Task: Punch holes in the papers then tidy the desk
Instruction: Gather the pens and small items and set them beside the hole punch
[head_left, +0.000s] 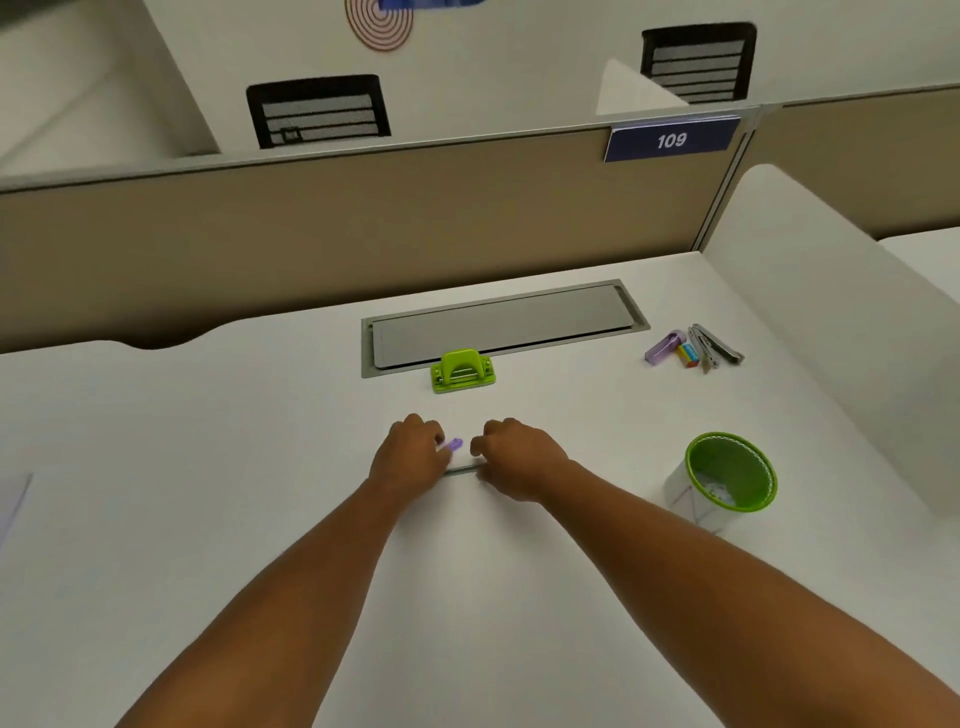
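Both my hands lie curled on the white desk near its middle. My left hand (410, 454) pinches a small purple item (453, 445) whose tip sticks out past the fingers. My right hand (519, 457) has its fingers curled down on a thin greenish strip (462, 470) that lies flat between the two hands; I cannot tell whether it holds it. A green hole punch (462, 370) stands just beyond the hands, apart from them. A sheet of paper (13, 501) shows at the far left edge.
A green-rimmed mesh cup (727, 480) stands to the right of my right forearm. At the back right lie a purple stapler (665, 348), an eraser (688, 356) and metal clips (714, 348). A grey cable hatch (498, 325) sits behind the punch. A partition wall (363, 223) closes the back.
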